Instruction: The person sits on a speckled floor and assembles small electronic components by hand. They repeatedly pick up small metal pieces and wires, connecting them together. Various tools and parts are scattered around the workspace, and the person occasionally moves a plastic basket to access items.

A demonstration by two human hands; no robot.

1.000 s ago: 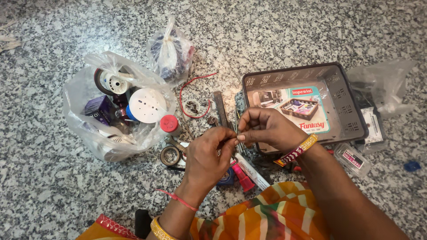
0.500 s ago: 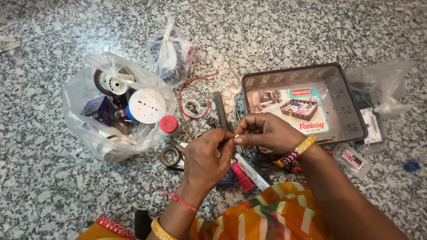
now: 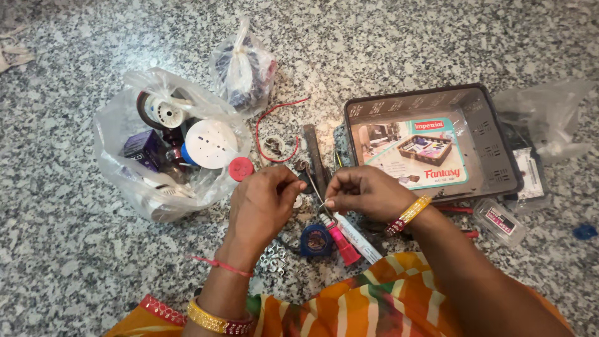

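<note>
Over a speckled stone floor (image 3: 75, 262), the left hand (image 3: 261, 203) and right hand (image 3: 365, 193) each pinch an end of a thin wire (image 3: 315, 190) held between them. A grey plastic tray (image 3: 499, 156) lies just right; a clear bag (image 3: 115, 168) of odds and ends sits left.

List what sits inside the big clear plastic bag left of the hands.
Inside the big clear plastic bag: a round white perforated disc, a white spool, a purple box. Items beneath are covered by crumpled plastic.
</note>
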